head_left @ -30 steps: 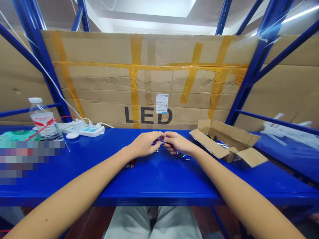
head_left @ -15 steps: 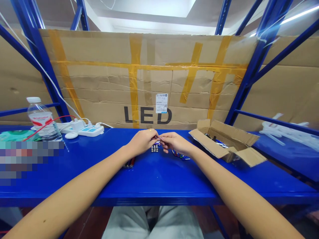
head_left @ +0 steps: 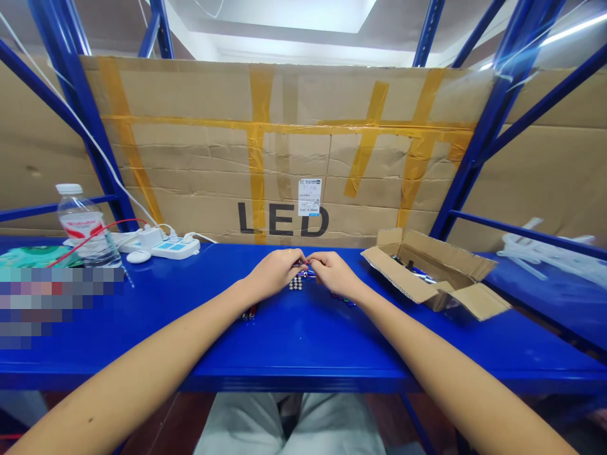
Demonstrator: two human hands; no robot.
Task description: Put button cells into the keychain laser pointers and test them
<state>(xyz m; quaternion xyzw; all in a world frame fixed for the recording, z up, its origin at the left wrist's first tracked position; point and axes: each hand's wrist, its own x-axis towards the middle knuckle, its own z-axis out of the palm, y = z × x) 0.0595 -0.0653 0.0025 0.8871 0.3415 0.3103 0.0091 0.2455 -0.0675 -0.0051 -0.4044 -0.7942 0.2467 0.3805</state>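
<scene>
Seemingly the work is partway: left hand [head_left: 274, 273] and right hand [head_left: 334, 274] pinch a small red piece [head_left: 307, 261] between them; silver discs [head_left: 296, 284] sit in rows just nearer, tubes [head_left: 252, 310] near left, while coloured bits [head_left: 348, 302] at right look untouched.

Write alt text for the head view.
A person's left hand and right hand are held close together over a blue table, near small round silvery pieces. An open cardboard box is at right, a labelled bottle at left.

The small discs [head_left: 296, 283] look shiny metal, the tabletop [head_left: 303, 344] smooth and glossy.
</scene>
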